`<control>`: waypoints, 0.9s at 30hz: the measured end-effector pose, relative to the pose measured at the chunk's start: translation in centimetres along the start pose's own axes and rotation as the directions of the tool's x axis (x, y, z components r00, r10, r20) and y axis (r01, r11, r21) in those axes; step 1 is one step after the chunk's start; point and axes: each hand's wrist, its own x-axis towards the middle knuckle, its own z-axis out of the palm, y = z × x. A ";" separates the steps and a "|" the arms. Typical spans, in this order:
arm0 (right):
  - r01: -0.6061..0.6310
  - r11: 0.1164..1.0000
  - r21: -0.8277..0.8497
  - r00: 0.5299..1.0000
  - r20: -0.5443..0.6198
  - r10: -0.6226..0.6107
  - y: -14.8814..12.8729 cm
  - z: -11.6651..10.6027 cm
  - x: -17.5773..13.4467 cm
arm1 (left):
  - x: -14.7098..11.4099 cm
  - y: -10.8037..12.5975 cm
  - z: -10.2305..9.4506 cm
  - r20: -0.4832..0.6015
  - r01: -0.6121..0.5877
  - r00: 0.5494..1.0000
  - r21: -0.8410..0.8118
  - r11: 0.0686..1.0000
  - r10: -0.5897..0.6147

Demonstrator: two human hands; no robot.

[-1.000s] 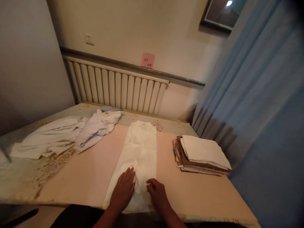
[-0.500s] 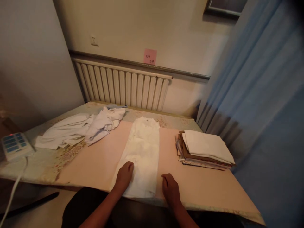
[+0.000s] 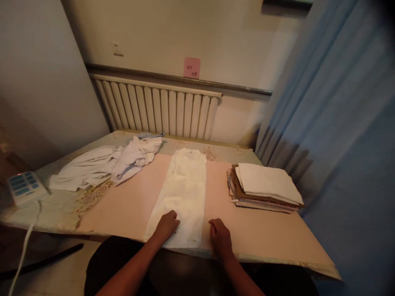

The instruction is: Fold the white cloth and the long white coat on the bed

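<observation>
A cream-white garment (image 3: 187, 189), folded into a long narrow panel with its neckline at the far end, lies flat on a pink sheet (image 3: 259, 234). My left hand (image 3: 168, 225) is curled closed over the lower left part of the garment; no cloth shows between its fingers, and their undersides are hidden. To the right of the garment, my right hand (image 3: 220, 237) is loosely curled just above the pink sheet, apart from the garment's edge, with nothing seen in it.
Crumpled white clothes (image 3: 132, 158) lie at the back left. A stack of folded clothes (image 3: 268, 185), white on top, sits at the right. A white power strip (image 3: 26, 187) with a cord is at the left edge. Behind are a radiator (image 3: 160, 109) and blue curtain (image 3: 333, 135).
My left hand has shifted a little to the right over the garment. The right hand stays beside the garment. The camera view has tilted slightly.
</observation>
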 end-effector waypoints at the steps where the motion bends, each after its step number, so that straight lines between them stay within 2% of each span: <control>1: -0.003 1.000 -0.003 1.000 0.004 0.003 0.0 0.0 0.0 | 0.0 0.0 0.1 0.017 0.012 1.000 -0.007 1.000 -0.012; 7: 0.021 1.000 0.009 0.999 -0.029 -0.021 0.3 0.2 0.1 | -0.1 -0.6 0.3 0.083 0.085 0.993 -0.014 0.996 -0.084; 13: 0.042 0.999 0.015 0.998 -0.046 -0.041 0.4 0.4 0.0 | 0.0 -0.8 0.1 0.108 0.109 0.988 0.002 0.994 -0.109; 27: 0.008 1.000 -0.002 0.999 -0.031 -0.008 0.7 0.6 -0.1 | -0.3 -1.8 1.0 0.120 0.046 0.992 0.014 0.999 -0.047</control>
